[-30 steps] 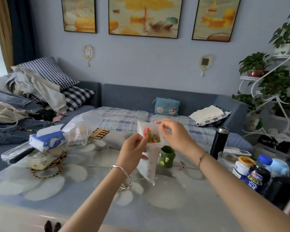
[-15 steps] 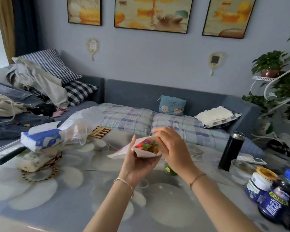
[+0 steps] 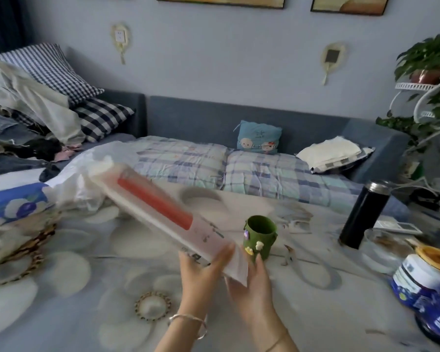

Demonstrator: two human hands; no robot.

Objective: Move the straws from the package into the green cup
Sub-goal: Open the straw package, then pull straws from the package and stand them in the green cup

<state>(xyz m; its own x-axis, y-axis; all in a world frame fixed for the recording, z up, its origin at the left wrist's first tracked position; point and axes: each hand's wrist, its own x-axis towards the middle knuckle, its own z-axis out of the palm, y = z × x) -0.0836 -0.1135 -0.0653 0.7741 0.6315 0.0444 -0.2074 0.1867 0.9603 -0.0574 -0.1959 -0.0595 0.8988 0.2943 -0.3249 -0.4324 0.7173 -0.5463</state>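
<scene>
The package w/ red straws inside was held tilted at frame ctr, far end toward upper left, near end at btm ctr. The left hand gripped that near end. The right hand lay under the corner flap, fingers fairly straight; pinching or not, can't tell (blur). The green cup stood upright on the table, just right of the near end.

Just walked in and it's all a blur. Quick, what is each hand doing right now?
Left hand: grips the straw package near its lower end.
Right hand: holds that package's near corner.
</scene>
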